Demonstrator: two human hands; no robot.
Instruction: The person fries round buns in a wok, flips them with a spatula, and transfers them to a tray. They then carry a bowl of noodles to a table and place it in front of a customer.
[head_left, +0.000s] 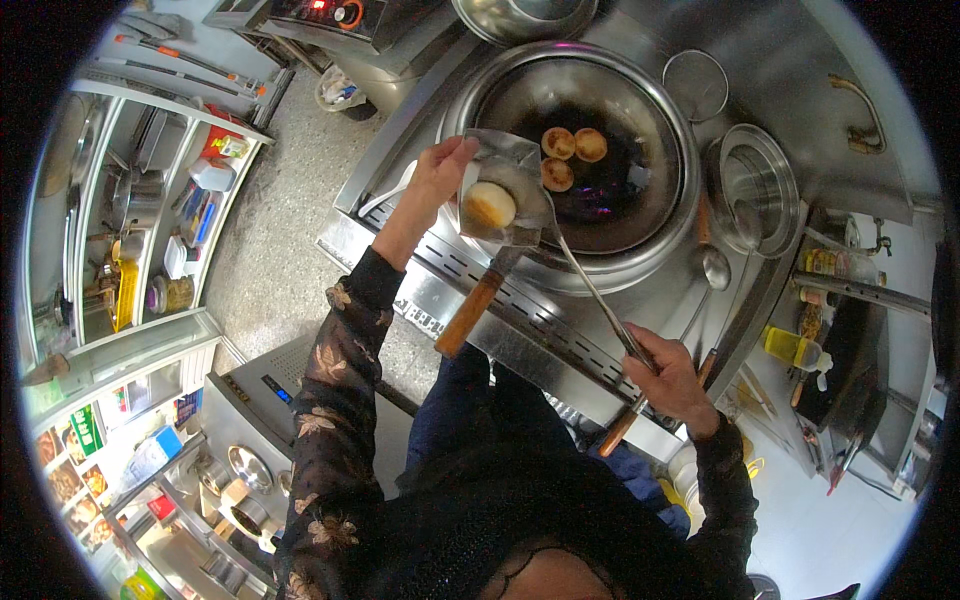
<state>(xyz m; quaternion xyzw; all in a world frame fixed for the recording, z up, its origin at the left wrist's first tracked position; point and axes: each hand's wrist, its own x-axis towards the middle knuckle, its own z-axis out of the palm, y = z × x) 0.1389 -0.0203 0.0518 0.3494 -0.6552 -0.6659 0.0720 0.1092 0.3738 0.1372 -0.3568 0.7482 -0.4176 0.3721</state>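
My left hand pinches the upper edge of a clear plastic bag over the near left rim of the wok. Inside the bag is a pale round cake with a browned side. My right hand grips a long metal cooking utensil; its far end reaches the bag's right side, and its head is hard to make out. Three browned round cakes lie close together in the wok, over dark oil. A wooden-handled tool sticks out below the bag, its metal end partly hidden.
Right of the wok stand a steel pot, a ladle and a round wire strainer. A yellow squeeze bottle is farther right. Shelves with cookware line the left; a bin sits on the floor.
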